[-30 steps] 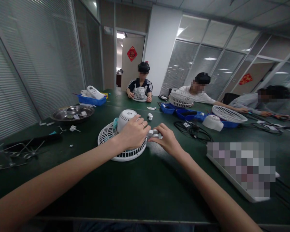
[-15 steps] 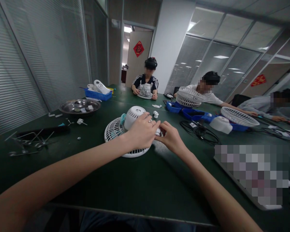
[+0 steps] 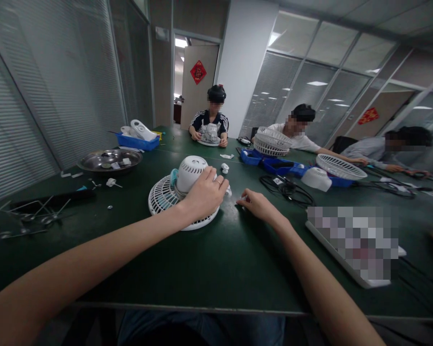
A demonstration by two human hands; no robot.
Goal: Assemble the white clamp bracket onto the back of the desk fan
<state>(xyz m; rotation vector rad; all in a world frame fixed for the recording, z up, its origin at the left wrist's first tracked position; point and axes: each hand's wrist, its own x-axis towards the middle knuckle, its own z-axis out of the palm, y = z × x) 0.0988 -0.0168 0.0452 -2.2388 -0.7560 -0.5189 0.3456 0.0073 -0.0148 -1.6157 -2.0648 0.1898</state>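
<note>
A white fan head (image 3: 192, 174) rests motor housing up on its round grille (image 3: 159, 198), with pale blue blades showing through the bars. My left hand (image 3: 206, 192) lies over the right side of the housing, its fingers curled round it and hiding that part. Just to the right, apart from the fan, my right hand (image 3: 257, 204) is held low over the table with thumb and forefinger pinched together. Something tiny may be between those fingertips; I cannot make it out. Behind the fan stands a small white plastic knob (image 3: 224, 167).
Left are a steel bowl (image 3: 90, 166) with small parts, a blue bin (image 3: 137, 142) of white parts and several metal rods (image 3: 39, 216). Right are a coiled black cable (image 3: 286, 192), blue trays (image 3: 250, 157), fan grilles (image 3: 341, 166) and a blurred-out white-edged object (image 3: 361, 283). Co-workers sit beyond.
My right hand has come away from the fan's right side, opening a gap between my hands. My left hand stays on the housing. The whole view has shifted slightly.
</note>
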